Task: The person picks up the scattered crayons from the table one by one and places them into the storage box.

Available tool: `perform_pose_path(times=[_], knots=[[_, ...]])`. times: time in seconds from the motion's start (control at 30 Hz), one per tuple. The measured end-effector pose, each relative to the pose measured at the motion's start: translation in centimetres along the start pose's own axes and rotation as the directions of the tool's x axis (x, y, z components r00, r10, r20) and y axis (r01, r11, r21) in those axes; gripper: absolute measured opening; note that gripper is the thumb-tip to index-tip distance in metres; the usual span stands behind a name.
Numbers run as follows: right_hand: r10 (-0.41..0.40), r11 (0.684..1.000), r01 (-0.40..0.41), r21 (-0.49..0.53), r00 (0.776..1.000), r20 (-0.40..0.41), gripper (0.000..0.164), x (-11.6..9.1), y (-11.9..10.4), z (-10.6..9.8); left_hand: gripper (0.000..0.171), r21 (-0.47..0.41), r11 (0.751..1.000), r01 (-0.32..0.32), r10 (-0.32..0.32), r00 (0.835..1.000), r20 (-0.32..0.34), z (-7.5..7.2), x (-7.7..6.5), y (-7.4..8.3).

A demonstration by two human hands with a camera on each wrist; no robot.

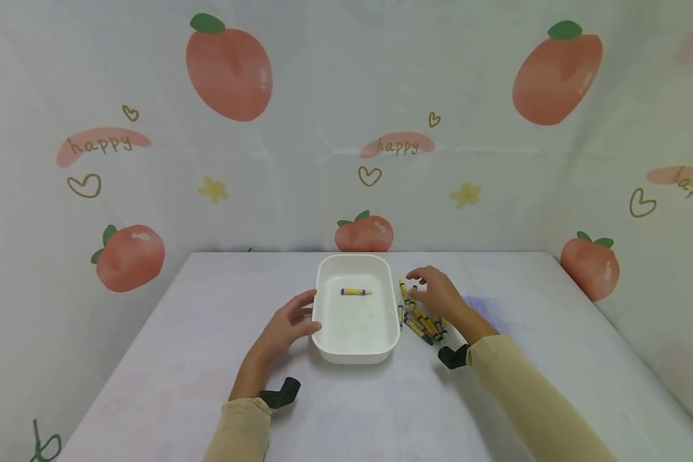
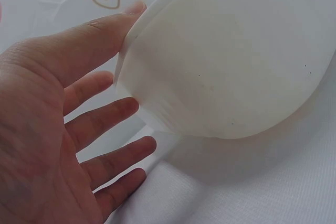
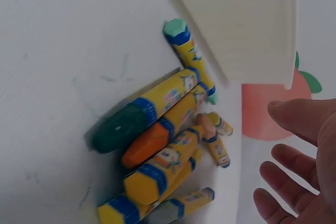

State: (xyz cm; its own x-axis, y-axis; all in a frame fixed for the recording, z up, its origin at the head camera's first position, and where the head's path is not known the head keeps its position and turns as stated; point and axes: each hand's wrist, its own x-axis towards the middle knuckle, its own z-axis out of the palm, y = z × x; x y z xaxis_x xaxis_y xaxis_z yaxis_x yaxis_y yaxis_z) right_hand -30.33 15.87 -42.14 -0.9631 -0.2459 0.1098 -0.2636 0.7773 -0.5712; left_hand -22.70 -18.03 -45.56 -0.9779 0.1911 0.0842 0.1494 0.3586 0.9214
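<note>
A white plastic tray (image 1: pixel 355 357) stands mid-table, with one yellow-wrapped crayon (image 1: pixel 355 292) lying in it. My left hand (image 1: pixel 283 328) is at the tray's left side, thumb at the rim and fingers spread along the outer wall. To the tray's right lies a loose heap of crayons (image 1: pixel 426 327) in yellow and blue wrappers. Among them, the right wrist view shows a dark green crayon (image 3: pixel 126 121), an orange crayon (image 3: pixel 152 142) and a mint green crayon (image 3: pixel 189 56). Over the heap's far end hovers my right hand (image 1: pixel 439 296), fingers loosely bent and nothing in them.
A white cloth covers the table (image 1: pixel 179 359), with a purple smudge (image 1: pixel 487 311) right of the right hand. Behind the table hangs a white curtain (image 1: pixel 312 96) printed with peaches. Each wrist wears a black camera mount, such as the left mount (image 1: pixel 281 393).
</note>
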Motion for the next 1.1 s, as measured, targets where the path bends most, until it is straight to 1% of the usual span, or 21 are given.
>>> perform_pose_path(times=[0.13, 0.2, 0.37, 0.43, 0.63, 0.83, 0.93, 1.1], knots=[[0.032, 0.999, -0.031, -0.015, 0.999, 0.007, 0.038, -0.1, 0.5, 0.1, 0.072, -0.009, 1.000, -0.005, 0.005, 1.000, -0.001, 0.1, 0.0, -0.1], [0.016, 1.000, -0.016, -0.019, 1.000, -0.001, 0.038, -0.2, 0.7, 0.1, 0.072, -0.009, 1.000, -0.001, 0.001, 1.000, -0.001, 0.1, 0.0, 0.0], [-0.055, 0.997, 0.054, -0.048, 0.998, -0.011, 0.041, -0.3, 1.3, 0.1, 0.072, -0.011, 1.000, -0.012, 0.012, 1.000, -0.003, 0.0, 0.1, 0.0], [-0.058, 0.997, 0.057, -0.055, 0.998, -0.005, 0.042, -0.1, 1.6, 0.2, 0.072, -0.012, 1.000, -0.014, 0.014, 1.000, -0.004, 0.0, 0.1, -0.1], [-0.015, 0.997, 0.017, -0.082, 1.000, 0.024, 0.045, 0.7, 2.7, 0.7, 0.072, -0.021, 1.000, -0.014, 0.014, 1.000, 0.001, 0.0, 0.1, -0.1], [-0.026, 0.988, 0.031, -0.148, 0.999, 0.037, 0.049, 1.1, 3.5, 1.2, 0.072, -0.027, 1.000, -0.005, 0.005, 1.000, 0.002, 0.0, 0.2, -0.1], [-0.029, 0.982, 0.036, -0.186, 0.999, 0.037, 0.050, 1.2, 3.5, 1.3, 0.072, -0.026, 1.000, 0.007, -0.006, 1.000, 0.001, 0.0, 0.1, 0.0], [0.002, 0.978, 0.008, -0.209, 0.999, 0.049, 0.045, 1.3, 3.2, 1.3, 0.071, -0.032, 0.999, 0.006, -0.006, 1.000, -0.002, -0.1, 0.1, -0.2]])
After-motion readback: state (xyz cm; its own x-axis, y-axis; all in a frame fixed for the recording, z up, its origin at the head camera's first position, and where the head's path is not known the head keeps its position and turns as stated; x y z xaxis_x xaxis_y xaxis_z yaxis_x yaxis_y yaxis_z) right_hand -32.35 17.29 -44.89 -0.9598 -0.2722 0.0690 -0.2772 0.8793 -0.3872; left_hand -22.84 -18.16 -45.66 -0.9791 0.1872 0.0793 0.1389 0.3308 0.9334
